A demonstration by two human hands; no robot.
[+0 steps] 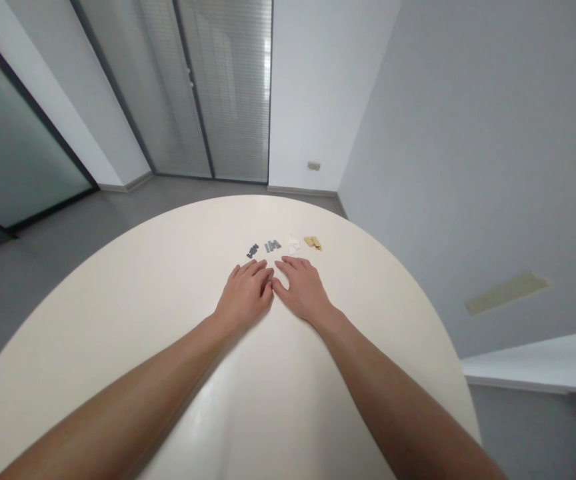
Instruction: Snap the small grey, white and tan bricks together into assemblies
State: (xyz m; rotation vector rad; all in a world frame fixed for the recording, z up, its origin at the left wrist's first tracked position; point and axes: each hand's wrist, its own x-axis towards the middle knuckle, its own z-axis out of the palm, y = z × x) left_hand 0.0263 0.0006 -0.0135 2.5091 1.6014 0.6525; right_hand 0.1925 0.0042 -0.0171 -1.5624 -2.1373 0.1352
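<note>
Two bare hands, both open & empty: L hand (245, 293) & R hand (304, 290) flat on white table (133, 280), fingers almost touching; just ahead, untouched small pcs: dark pile (252, 251), grey pile (273, 246), white pile (294, 245), tan pile (313, 243).

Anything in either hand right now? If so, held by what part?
Nothing is held. The left hand and right hand lie open, palm down, on the round cream tabletop, not touching the small grey pieces or tan pieces just ahead.
</note>
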